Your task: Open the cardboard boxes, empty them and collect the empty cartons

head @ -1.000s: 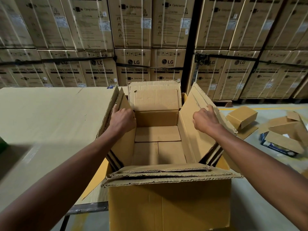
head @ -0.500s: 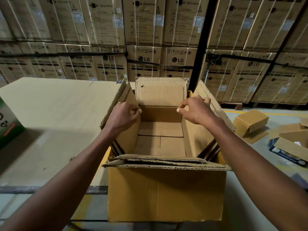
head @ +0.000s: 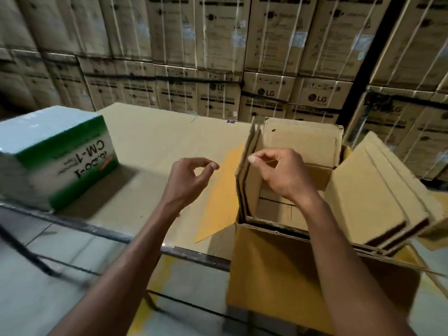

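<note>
Standing open at the right of the view, the cardboard box (head: 278,270) has its flaps up and its plain brown floor bare as far as one can see between the arms. Flattened sheets of cardboard (head: 373,197) lean against its right side, fanned outward, and more sheets stand upright along its left wall. The right hand (head: 281,175) hovers over the mouth of the box, near its left edge, with the fingers loosely curled and the thumb and forefinger drawn close together; whether anything thin is pinched between them cannot be made out, and it grips no part of the box. The left hand (head: 188,180) hangs in the air just left of the box, over the table (head: 155,146), its fingers bent in a loose ring with the thumb near the forefinger tip, holding nothing. The table is covered with a flat sheet of brown card, and the box stands against its near right corner. On the table's far left sits a green and white carton (head: 55,156), well apart from both hands, with upside-down print reading CM-1. Behind everything rises a wall of stacked washing machine boxes (head: 266,93), strapped with bands and marked LG. The whole view is somewhat blurred.
</note>
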The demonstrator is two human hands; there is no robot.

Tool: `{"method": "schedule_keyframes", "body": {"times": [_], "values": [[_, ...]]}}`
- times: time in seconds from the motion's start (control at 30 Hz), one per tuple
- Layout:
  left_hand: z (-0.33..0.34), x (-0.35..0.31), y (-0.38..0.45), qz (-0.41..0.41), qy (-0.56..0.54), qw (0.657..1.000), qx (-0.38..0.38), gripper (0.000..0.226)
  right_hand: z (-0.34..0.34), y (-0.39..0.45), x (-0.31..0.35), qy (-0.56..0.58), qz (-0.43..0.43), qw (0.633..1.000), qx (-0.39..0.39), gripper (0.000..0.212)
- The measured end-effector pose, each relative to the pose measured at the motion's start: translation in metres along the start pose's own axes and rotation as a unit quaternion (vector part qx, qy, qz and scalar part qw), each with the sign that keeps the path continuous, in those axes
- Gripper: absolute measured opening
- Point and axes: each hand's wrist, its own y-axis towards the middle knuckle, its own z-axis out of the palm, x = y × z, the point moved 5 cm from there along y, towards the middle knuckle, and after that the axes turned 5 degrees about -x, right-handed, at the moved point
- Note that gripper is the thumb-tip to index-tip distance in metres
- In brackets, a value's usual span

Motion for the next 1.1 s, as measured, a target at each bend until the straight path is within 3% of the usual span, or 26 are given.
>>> {"method": "schedule_keyframes", "body": {"times": [0.17,0.43,0.73,1.1], "values": [[-0.083,0.083,-0.031,-0.082,0.013,0.996,-0.015,0.021,0.118,-0.003,0.049,0.092,0.012,0.995,0.027,0.015],[-0.182,0.195,-0.063,-0.186,0.033,0.982,-0.033,0.021,0.289,-0.017,0.089,0.141,0.06,0.98,0.125,0.015],[-0.239,0.314,-0.045,-0.284,0.017,0.957,-0.059,0.02,0.452,0.014,0.083,0.112,0.095,0.963,0.228,0.01],[-0.329,0.443,-0.006,-0.36,0.014,0.923,-0.138,0.016,0.616,0.063,0.106,0.18,0.158,0.925,0.296,0.008]]}}
